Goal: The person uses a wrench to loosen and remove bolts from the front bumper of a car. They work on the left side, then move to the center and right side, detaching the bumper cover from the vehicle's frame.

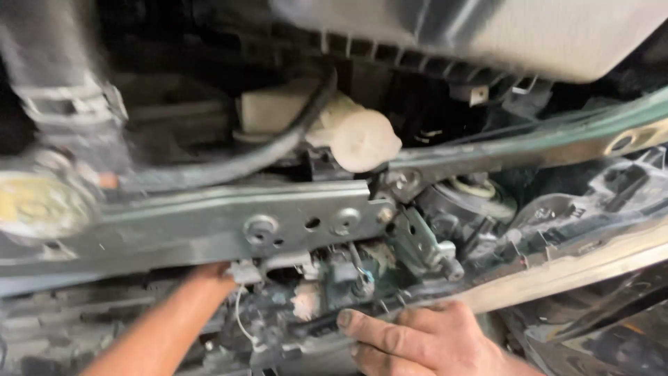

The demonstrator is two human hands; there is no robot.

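Note:
I look down into a car's engine bay at its front edge. My left hand (209, 275) reaches under the grey-green metal crossmember (209, 223); its fingers are hidden behind the beam beside a small grey connector (245, 271). My right hand (424, 341) rests at the bottom, fingers curled over the front edge of a dark plastic part (327, 327), the thumb pointing left. A metal hood latch bracket (424, 244) sits just above the right hand.
A white plastic reservoir (348, 132) with a black hose (278, 150) stands behind the crossmember. A headlight housing (473, 205) lies to the right, and a pale body edge (570, 268) runs diagonally. A yellowish cap (35, 205) is at far left.

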